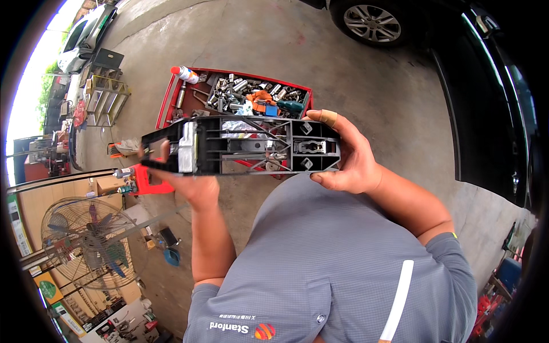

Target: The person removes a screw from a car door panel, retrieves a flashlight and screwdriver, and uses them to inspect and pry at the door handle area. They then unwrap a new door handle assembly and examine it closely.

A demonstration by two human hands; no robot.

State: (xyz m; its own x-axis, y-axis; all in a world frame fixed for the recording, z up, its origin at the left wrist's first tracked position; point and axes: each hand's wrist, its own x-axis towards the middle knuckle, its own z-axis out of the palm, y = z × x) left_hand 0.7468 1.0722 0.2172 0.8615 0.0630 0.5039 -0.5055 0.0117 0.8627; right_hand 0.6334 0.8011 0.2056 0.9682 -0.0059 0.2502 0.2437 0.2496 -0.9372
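Observation:
Out in front of my chest I hold a long black plastic car part [213, 150] level, its ribbed, open-framed side facing up. Cross braces, a metal clip near its right end and a pale block near its left end show in it. My left hand [197, 187] grips the left end, its fingers partly hidden by the part. Around the right end my right hand [361, 163] is closed, thumb on the near edge and fingers on the far edge. A tan bandage wraps one right finger. Through the gaps in the frame parts of the tray behind are visible.
Beyond the part stands a red tool tray [166, 102] with many sockets [234, 88], a green-handled tool [290, 106] and a spray can [185, 74]. A caged fan [91, 235] is at left. A dark car's wheel [373, 24] and open door [477, 114] lie far and right.

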